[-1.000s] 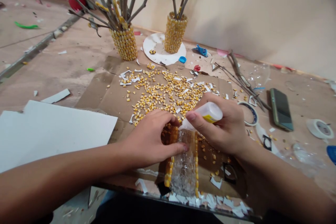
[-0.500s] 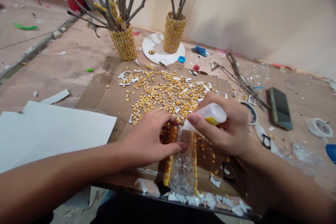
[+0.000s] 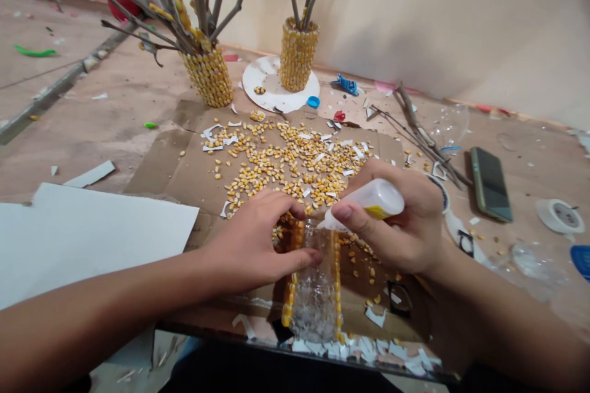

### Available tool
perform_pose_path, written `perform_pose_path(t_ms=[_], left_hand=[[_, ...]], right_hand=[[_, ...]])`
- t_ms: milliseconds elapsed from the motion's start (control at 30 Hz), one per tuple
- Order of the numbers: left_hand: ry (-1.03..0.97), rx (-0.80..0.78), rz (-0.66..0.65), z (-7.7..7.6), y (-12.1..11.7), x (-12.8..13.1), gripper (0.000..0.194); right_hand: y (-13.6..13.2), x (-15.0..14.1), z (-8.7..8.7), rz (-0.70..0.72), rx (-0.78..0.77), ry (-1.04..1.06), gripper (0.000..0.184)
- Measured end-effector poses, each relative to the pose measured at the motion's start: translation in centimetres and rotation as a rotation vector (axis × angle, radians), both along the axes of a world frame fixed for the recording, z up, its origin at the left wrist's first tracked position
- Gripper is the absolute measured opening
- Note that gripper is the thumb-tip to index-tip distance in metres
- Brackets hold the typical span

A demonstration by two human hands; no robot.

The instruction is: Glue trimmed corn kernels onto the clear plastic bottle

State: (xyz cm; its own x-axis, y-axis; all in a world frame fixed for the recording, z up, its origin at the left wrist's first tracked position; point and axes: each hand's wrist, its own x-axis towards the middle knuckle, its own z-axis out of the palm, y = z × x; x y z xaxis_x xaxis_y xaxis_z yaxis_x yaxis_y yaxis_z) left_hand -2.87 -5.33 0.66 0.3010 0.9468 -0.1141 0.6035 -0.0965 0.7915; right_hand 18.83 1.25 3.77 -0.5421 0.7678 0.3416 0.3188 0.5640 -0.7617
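A clear plastic bottle (image 3: 316, 301) lies before me near the front edge, with rows of corn kernels stuck along both its sides. My left hand (image 3: 262, 239) grips its far part, the thumb resting on the bare plastic and the fingers round the kernel-covered side. In my right hand (image 3: 401, 221) is a white glue bottle (image 3: 380, 196) with a yellow label, tilted so its nozzle points down left at the clear bottle's far end. Whether the nozzle touches the plastic I cannot tell. Loose corn kernels (image 3: 295, 159) are scattered on the cardboard (image 3: 170, 166) just beyond my hands.
Two kernel-covered pots, one at left (image 3: 207, 77) and one (image 3: 299, 55) on a white disc (image 3: 258, 77), hold branches. White board (image 3: 92, 239) lies left. A phone (image 3: 491, 184), tape roll (image 3: 560, 216) and twigs (image 3: 419, 132) lie right. Paper scraps (image 3: 369, 350) line the front edge.
The glue bottle's nozzle has shifted slightly rightward relative to the clear bottle and shows more plainly. My left hand keeps its grip. The whole view has moved a little.
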Motion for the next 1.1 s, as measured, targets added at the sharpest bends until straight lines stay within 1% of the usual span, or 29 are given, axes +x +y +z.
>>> perform_pose_path(t_ms=[267,533,733,867,1100], left_hand=[[0.021,-0.006,-0.005,0.16,0.19,-0.02,0.033],[0.012,-0.009,-0.003,0.30,0.37,-0.02,0.031],[0.008,0.004,-0.014,0.25,0.50,-0.13,0.032],[0.017,-0.001,-0.008,0.22,0.56,-0.11,0.033],[0.018,-0.001,-0.014,0.27,0.60,-0.13,0.034]], right_hand=[[0.08,0.29,0.04,0.009,-0.013,0.024,0.039],[0.36,0.46,0.01,0.014,0.006,0.006,0.045],[0.47,0.62,0.10,0.051,-0.023,0.020,0.046],[0.52,0.72,0.17,0.043,-0.034,-0.010,0.048],[0.69,0.94,0.17,0.058,-0.011,-0.007,0.048]])
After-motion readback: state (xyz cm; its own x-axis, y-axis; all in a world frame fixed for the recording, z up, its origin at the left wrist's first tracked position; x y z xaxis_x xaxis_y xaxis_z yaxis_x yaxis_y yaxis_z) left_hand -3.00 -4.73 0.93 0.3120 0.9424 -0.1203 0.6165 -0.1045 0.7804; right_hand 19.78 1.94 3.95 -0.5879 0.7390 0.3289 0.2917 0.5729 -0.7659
